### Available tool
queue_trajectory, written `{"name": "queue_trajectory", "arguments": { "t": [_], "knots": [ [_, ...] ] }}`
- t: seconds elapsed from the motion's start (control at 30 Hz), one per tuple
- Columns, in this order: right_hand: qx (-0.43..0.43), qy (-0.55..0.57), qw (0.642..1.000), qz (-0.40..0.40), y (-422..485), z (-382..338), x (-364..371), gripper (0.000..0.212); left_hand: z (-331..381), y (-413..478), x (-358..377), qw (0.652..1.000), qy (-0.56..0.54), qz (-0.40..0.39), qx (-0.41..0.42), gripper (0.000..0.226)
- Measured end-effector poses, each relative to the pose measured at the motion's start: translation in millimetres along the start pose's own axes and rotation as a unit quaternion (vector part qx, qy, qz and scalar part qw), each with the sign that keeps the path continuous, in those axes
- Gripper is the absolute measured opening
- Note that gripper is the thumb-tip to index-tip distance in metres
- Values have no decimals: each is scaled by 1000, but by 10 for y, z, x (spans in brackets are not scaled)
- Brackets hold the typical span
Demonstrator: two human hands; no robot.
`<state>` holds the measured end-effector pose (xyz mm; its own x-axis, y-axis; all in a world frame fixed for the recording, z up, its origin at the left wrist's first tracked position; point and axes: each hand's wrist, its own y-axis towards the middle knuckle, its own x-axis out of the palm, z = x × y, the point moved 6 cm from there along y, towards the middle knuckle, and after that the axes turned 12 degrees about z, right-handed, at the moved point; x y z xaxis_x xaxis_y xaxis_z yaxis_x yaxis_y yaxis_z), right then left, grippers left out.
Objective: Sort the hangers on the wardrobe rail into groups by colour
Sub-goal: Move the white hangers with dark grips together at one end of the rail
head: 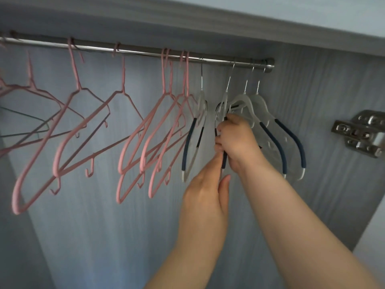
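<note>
A steel wardrobe rail (145, 51) runs from the left edge to the right wall. Several pink hangers (133, 142) hang along its left and middle stretch. To their right hang several clear hangers with dark blue grips (280, 147) and metal hooks. One clear hanger (188, 147) hangs just right of the pink group. My right hand (236, 142) is closed around the arm of another clear hanger (224, 101) that still hooks the rail. My left hand (205, 190) reaches up from below, its fingertips touching the same hanger's blue grip.
A greenish thin hanger (27, 124) shows at the far left behind the pink ones. A metal door hinge (362, 133) is fixed to the right side panel. The wardrobe's grey back panel (104, 226) lies behind everything.
</note>
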<state>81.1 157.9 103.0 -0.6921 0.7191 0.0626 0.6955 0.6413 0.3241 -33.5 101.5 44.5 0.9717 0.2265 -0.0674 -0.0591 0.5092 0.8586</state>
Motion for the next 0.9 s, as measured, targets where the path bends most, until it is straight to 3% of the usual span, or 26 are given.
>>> {"name": "queue_trajectory", "arguments": {
  "t": [0.17, 0.3, 0.4, 0.47, 0.53, 0.63, 0.7, 0.9],
  "knots": [
    [22, -25, 999, 8, 40, 17, -227, 29, 83, -8, 186, 999, -22, -45, -5, 39],
    [-3, -128, 992, -5, 28, -52, -335, 34, 276, -53, -87, 992, 9, 63, 108, 40],
    [-170, -358, 917, 41, -55, -240, -376, 44, 408, -25, -485, 963, 56, 200, 171, 52],
    [-336, -329, 878, 91, -278, -545, -315, 42, 449, 104, -723, 950, 84, 252, 163, 52],
    [-403, -264, 873, 76, -395, -717, -192, 40, 394, 297, -820, 960, 109, 233, 113, 55],
    [-264, -191, 942, -80, -324, -591, 147, 19, 150, 552, -672, 988, 123, 96, -10, 58],
    [-163, -141, 966, -144, -281, -397, 330, 12, 0, 609, -513, 989, 140, 32, -38, 53],
    [-36, 0, 986, -161, -218, -21, 441, 33, -321, 573, -265, 986, 153, -31, -65, 37]
  ]
}}
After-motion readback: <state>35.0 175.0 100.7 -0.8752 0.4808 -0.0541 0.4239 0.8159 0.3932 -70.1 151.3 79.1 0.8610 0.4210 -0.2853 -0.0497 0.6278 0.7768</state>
